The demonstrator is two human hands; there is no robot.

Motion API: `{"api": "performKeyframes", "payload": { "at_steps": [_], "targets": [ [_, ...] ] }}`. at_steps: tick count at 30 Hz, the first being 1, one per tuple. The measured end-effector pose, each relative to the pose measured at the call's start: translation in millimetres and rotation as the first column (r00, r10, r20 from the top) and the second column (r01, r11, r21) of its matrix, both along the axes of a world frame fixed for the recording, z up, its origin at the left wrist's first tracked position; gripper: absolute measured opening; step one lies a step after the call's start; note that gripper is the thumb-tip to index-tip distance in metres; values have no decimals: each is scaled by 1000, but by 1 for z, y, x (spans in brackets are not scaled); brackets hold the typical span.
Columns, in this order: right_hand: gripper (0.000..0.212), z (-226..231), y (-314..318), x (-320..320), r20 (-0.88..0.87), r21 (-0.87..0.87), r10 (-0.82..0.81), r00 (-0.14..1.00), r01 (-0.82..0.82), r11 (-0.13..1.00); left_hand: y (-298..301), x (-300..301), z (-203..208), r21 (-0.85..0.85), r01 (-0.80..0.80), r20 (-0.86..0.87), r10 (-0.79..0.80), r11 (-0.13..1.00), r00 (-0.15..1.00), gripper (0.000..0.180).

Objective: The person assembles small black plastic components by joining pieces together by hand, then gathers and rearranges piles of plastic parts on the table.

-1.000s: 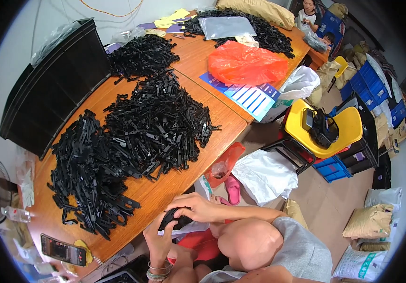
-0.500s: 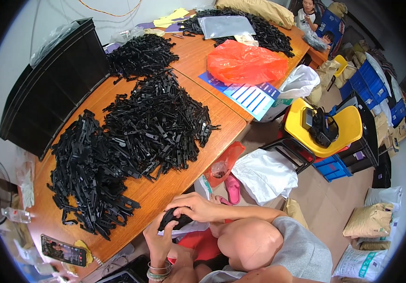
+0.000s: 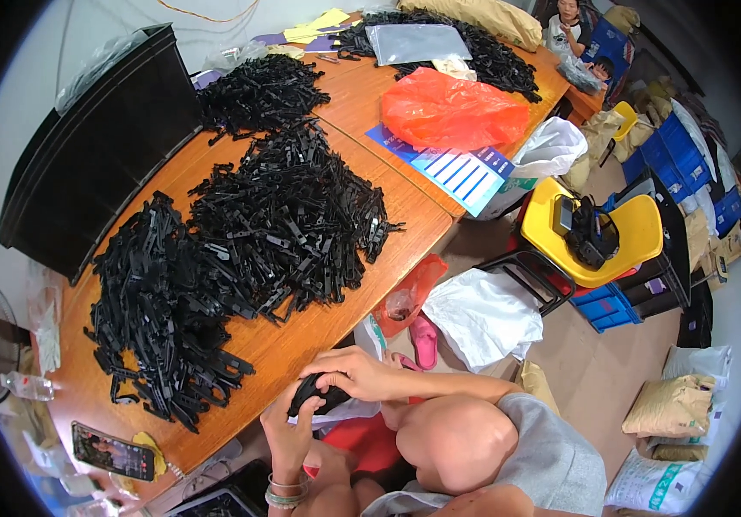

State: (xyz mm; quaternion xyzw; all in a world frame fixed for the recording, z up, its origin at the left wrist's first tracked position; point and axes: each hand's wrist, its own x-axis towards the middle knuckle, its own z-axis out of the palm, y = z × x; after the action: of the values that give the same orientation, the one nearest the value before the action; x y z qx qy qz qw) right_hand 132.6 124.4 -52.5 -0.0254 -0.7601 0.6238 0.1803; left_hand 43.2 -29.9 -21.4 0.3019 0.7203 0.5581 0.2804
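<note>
Over my lap, beside the near table edge, both hands are closed around a small bunch of black plastic clips [image 3: 319, 395]. My left hand [image 3: 286, 431], with bracelets at the wrist, grips it from the near left side. From the right, my right hand [image 3: 355, 372] curls its fingers over the top. Fingers hide much of the bunch, so its single pieces are hard to make out. On the wooden table [image 3: 405, 220], a heap of similar long black clips [image 3: 164, 302] lies closest to my hands, touching a larger heap [image 3: 293, 224] behind it.
A black crate [image 3: 99, 155] stands on its side along the wall. A phone [image 3: 113, 451] leans at the table's near left. An orange plastic bag [image 3: 452, 109] covers blue sheets. On the right is a yellow chair [image 3: 590, 233]; another person [image 3: 567, 34] sits at the back.
The view has shifted slightly. Both hands stay around the black bunch, with only a small change in the fingers' position.
</note>
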Motion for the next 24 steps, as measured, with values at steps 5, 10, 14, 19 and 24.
{"api": "performKeyframes", "payload": {
  "at_steps": [5, 10, 14, 19, 24],
  "targets": [
    [24, 6, 1, -1, 8, -15, -35, 999, 35, 999, -1, -6, -8, -11, 61, -84, -61, 998, 995, 23],
    [24, 8, 0, 0, 3, -6, -45, 999, 45, 999, -7, -8, -20, 11, 70, -171, -67, 998, 983, 24],
    [23, 6, 0, -3, 3, 36, -46, 999, 46, 998, -10, -11, -24, 13, 39, -173, -37, 999, 984, 26],
    [23, 4, 3, -2, -32, 85, -47, 998, 50, 995, -4, -7, -11, -13, -15, -19, 15, 1000, 1000, 27],
    [22, 3, 1, 0, -27, 43, -53, 998, 54, 998, -6, -5, -13, 13, -38, 55, 37, 999, 998, 26]
  ]
}}
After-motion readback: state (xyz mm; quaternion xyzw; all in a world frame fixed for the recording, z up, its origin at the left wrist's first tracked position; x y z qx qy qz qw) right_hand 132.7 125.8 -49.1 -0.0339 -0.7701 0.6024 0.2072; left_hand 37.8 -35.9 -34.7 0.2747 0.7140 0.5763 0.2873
